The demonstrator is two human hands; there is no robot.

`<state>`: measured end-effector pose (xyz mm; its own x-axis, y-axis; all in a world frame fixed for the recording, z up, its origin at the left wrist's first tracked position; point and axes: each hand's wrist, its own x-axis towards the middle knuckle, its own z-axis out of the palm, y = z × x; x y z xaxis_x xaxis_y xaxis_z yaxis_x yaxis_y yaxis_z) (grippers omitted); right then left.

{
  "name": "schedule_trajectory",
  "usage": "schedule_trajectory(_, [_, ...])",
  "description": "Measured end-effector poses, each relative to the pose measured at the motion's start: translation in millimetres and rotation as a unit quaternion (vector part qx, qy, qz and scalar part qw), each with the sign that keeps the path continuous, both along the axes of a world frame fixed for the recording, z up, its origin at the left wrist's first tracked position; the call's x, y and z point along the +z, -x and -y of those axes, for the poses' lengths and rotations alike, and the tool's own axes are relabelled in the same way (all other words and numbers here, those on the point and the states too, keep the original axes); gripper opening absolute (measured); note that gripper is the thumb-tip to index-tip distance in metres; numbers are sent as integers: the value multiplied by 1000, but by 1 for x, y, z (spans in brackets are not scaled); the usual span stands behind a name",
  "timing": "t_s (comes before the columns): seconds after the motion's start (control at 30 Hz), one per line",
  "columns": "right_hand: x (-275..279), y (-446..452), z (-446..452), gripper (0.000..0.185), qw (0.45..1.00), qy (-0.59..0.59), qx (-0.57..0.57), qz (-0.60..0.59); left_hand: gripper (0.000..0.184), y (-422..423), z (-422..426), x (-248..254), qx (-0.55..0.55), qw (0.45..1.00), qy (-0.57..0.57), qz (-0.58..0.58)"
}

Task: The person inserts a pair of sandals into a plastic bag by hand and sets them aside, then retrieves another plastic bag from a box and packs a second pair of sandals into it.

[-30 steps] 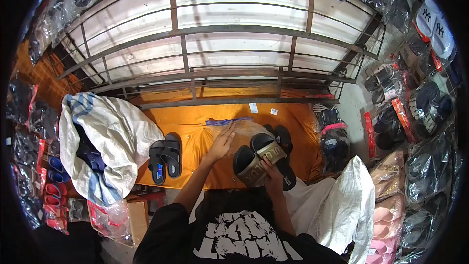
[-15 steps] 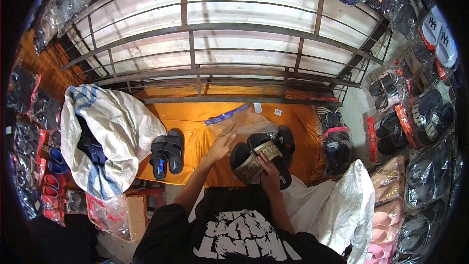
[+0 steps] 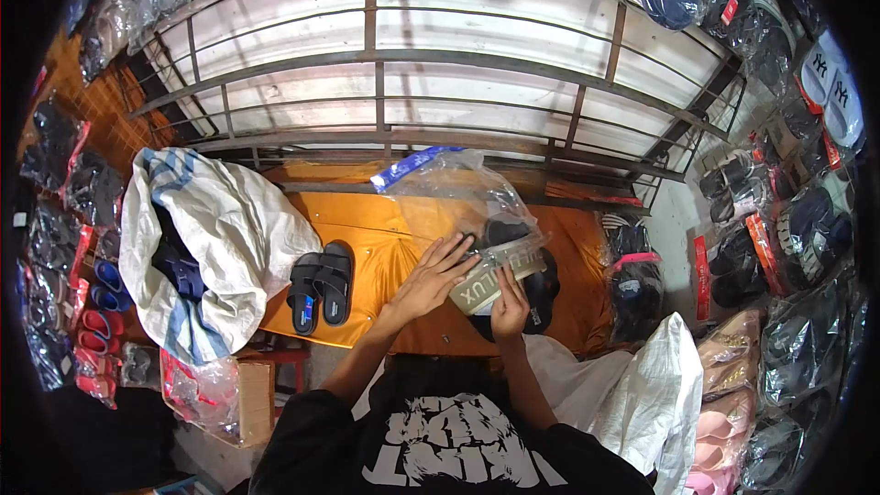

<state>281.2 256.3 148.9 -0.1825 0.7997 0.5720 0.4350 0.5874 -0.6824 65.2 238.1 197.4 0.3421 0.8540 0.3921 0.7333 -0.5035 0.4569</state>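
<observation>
A pair of slide sandals with black soles and gold straps (image 3: 478, 288) is in front of me, toes pointing away. My right hand (image 3: 511, 310) grips the slides at the near right side of the straps. A clear plastic bag (image 3: 458, 197) with a blue top strip reaches over their toe ends. My left hand (image 3: 429, 282) is at the bag's near left edge beside the straps, its fingers long and close together; the exact grip is partly hidden. Further dark footwear (image 3: 544, 298) lies just right of the slides. Black two-strap sandals (image 3: 321, 286) rest on the left.
Orange cloth (image 3: 376, 266) covers the surface below a metal rack (image 3: 477, 60). A white woven sack (image 3: 266, 238) stands at left, another white sack (image 3: 646, 390) at right. Bagged footwear (image 3: 807, 330) lines both sides. A cardboard box (image 3: 255, 403) is at lower left.
The bag has been lifted from the cloth and now covers the slides' toe ends. My left hand has moved down and right to the slides. The slides have turned toward the bag.
</observation>
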Motion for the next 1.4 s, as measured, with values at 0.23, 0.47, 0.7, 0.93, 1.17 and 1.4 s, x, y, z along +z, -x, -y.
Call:
schedule_trajectory(0.23, [5, 4, -13, 51, 996, -74, 20, 46, 54, -4, 6, 7, 0, 1000, -4, 14])
schedule_trajectory(0.47, [16, 11, -22, 54, 999, -40, -30, -4, 60, -12, 8, 5, -43, 996, -26, -69])
schedule_trajectory(0.7, [7, 11, -25, 53, 998, -64, -15, 14, 58, -17, 14, 0, -94, 993, -10, -73])
schedule_trajectory(0.93, [19, 17, -32, 50, 988, -147, -45, 34, 50, 8, 8, 2, 116, 979, -118, 114])
schedule_trajectory(1.17, [32, 28, -37, 53, 991, -111, 12, 70, 48, 3, 5, 13, 54, 979, -140, 139])
schedule_trajectory(1.4, [36, 25, -61, 59, 965, -175, 29, 194, 55, 18, 11, 15, -88, 987, -112, 79])
